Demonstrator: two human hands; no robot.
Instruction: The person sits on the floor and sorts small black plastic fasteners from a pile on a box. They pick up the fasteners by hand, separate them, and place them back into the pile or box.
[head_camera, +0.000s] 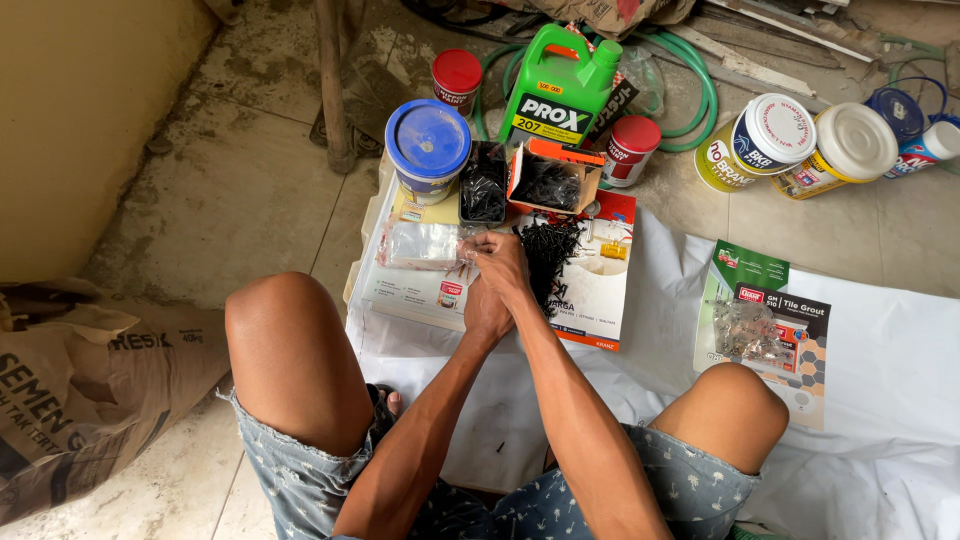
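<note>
I sit on the floor with my knees apart and both hands together in front of me. My right hand pinches the mouth of a small clear plastic bag that lies to the left on a printed brochure. Tucked just beneath it, my left hand grips the same bag end, its fingers mostly hidden. A loose pile of black screws lies right beside my hands. Behind it stand an open orange cardboard box of screws and a black tray of screws.
Behind the screws stand a blue-lidded paint can, a green jug, two small red-lidded cans and white-lidded tubs. Grout packets lie on a white sheet at right. A cement sack sits at left.
</note>
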